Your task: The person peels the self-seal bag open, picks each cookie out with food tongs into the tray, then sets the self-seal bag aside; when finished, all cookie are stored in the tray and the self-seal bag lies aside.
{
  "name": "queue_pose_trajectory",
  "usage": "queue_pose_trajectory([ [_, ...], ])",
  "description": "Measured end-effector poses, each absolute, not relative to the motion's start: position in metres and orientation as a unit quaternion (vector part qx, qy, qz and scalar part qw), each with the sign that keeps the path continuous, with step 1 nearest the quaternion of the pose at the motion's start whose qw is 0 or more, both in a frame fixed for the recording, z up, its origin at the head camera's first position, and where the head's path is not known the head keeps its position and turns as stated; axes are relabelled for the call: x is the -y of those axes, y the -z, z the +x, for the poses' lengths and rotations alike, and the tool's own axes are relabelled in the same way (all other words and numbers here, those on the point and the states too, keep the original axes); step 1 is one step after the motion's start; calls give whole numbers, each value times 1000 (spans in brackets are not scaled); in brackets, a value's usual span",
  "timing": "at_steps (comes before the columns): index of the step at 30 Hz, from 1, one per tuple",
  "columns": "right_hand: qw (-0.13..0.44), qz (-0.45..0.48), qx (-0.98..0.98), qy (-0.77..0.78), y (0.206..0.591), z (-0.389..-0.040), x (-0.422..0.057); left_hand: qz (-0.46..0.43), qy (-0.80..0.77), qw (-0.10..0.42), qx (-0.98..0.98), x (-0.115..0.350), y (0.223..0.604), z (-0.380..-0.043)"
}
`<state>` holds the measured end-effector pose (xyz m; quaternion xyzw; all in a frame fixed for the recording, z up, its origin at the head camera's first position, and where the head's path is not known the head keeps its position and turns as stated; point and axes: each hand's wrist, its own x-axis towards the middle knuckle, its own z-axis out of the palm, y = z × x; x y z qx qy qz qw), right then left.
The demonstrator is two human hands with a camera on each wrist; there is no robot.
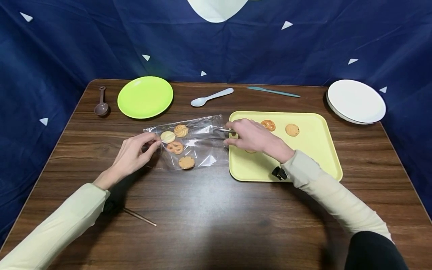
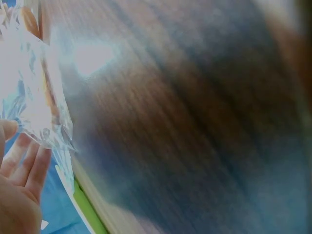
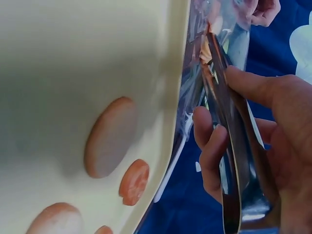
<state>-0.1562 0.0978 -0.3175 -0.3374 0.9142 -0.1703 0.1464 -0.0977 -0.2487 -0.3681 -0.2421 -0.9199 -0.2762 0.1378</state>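
A clear plastic bag [image 1: 216, 153] lies on the table with several cookies inside: a swirl cookie [image 1: 181, 130], a pale round cookie [image 1: 167, 137], a pretzel-shaped cookie [image 1: 175, 147] and a speckled one [image 1: 186, 162]. My left hand [image 1: 135, 153] pinches the bag's left end between thumb and fingers. At the bag's right end, my right hand [image 1: 254, 137] grips metal tongs [image 3: 231, 131]. Their arms reach into the bag, with the tips close to the swirl cookie. Beneath the right forearm is a yellow tray [image 1: 324, 165], where one cookie [image 1: 250, 151] is mostly hidden by the hand.
On the tray are a pretzel-shaped cookie [image 1: 268, 125] and a speckled cookie [image 1: 292, 129]. Along the back stand a brown scoop [image 1: 101, 105], a green plate [image 1: 145, 97], a pale spoon [image 1: 210, 97], a teal knife [image 1: 273, 91] and white dishes [image 1: 356, 101]. A thin rod [image 1: 140, 216] shows by the left sleeve.
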Motion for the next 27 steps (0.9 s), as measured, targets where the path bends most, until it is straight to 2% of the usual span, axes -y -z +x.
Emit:
queue_pose_trajectory([
  [8,119,-331,-921,167,315,-152,-95,-250,278,141,917,247,367,-98],
  [16,124,-356,-913,157,319,-156,-83,-247,276,136,919,247,368,-98],
  [27,107,-315,-930,156,313,-149,-91,-243,277,147,918,246,368,-98],
])
